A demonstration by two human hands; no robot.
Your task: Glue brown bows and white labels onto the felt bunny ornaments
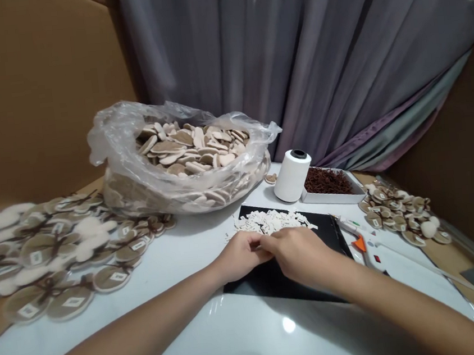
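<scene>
My left hand [240, 258] and my right hand [298, 253] meet over the black mat [257, 285], fingertips pinched together. Whatever sits between the fingers is hidden or too small to name. Just beyond them, a heap of small white paper labels [273, 220] is spread on the mat. To the right of my right hand, a white glue gun [370, 251] with an orange trigger lies on its side. Behind the mat stands a cone of white thread [291, 176].
A clear plastic bag [119, 144] full of brown and cream felt pieces stands at the back. Labelled felt pieces with brown bows [43, 248] cover the left side; smaller ones [393, 214] lie at right. A white tray [332, 197] contains dark brown bows. A grey curtain [214, 44] hangs behind.
</scene>
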